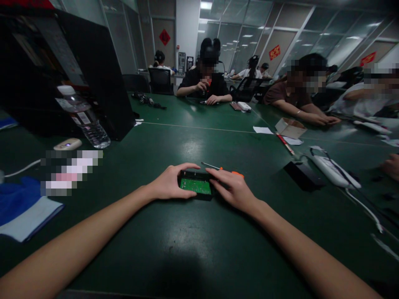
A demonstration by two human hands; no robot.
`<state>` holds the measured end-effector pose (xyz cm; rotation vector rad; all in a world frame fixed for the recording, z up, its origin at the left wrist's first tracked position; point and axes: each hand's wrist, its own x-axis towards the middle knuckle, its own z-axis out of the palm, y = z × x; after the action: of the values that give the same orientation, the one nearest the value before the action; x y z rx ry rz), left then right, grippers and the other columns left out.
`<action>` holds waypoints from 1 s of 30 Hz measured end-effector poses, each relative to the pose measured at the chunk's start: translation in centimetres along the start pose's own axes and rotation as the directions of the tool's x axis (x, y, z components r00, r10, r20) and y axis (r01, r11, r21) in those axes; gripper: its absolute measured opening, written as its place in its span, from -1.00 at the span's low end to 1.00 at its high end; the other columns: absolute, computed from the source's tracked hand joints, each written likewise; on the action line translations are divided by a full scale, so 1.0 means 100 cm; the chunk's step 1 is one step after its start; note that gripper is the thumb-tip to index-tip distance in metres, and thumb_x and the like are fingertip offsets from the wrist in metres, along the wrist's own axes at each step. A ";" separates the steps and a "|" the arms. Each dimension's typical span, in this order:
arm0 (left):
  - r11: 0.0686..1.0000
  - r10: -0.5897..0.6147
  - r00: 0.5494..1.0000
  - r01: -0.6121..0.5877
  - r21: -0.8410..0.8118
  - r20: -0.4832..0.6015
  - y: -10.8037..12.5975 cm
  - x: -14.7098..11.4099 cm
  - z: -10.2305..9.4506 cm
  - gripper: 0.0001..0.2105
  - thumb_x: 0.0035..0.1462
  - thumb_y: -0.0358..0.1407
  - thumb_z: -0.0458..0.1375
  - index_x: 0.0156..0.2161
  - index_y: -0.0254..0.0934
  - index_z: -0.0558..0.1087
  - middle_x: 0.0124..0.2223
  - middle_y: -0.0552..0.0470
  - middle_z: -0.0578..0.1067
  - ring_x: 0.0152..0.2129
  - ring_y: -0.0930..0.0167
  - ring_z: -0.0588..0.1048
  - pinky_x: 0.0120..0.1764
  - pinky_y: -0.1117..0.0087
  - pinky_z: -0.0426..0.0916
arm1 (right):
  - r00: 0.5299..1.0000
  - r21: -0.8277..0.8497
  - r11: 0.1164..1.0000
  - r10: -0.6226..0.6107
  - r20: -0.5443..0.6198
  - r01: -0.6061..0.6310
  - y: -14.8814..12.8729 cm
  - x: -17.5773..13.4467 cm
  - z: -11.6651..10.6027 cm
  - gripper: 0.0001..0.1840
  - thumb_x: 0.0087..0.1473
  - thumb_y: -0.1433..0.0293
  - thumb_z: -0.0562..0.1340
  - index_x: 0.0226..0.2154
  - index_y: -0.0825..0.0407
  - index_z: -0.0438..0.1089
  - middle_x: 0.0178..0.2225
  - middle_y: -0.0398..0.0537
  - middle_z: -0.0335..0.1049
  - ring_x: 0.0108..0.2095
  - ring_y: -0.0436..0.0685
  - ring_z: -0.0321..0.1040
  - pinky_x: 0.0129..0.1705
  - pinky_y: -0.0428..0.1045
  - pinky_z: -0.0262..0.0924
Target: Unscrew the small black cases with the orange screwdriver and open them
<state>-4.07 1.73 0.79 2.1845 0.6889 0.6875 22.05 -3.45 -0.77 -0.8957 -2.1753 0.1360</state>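
Note:
A shallow black plastic case (204, 197) with a green circuit board (195, 186) inside sits on the table in front of me, its open side up. My left hand (170, 182) is closed around its left end, thumb along the near side and fingers along the far side. At the right end, my right hand (233, 187) has its fingertips on the case's edge. Just behind the right hand lies a screwdriver (212, 165) with a thin metal shaft and orange on its handle, which the hand partly covers.
On the left stand a water bottle (82, 116) and a large black cabinet (93, 70); blue-and-white cloth (34, 216) lies nearer. To the right are a black box (304, 176), a white power strip (335, 168) and a small cardboard box (289, 128). Several people sit around the green table (187, 257).

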 end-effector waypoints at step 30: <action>0.983 -0.061 0.998 0.064 -0.173 0.025 0.000 -0.002 0.002 -0.14 -0.07 -0.23 0.47 0.32 -0.17 0.21 0.12 -0.16 0.53 -0.01 0.16 0.56 0.05 0.14 0.45 | 0.996 0.019 0.996 0.084 -0.018 -0.083 -0.002 0.001 0.001 -0.53 0.31 0.41 0.17 0.25 -0.02 0.36 0.08 0.07 0.54 0.02 0.19 0.54 0.08 0.14 0.47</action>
<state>-4.04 1.52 0.69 1.9991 0.6596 0.6678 21.81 -3.48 -0.70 -0.9743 -2.1170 0.1879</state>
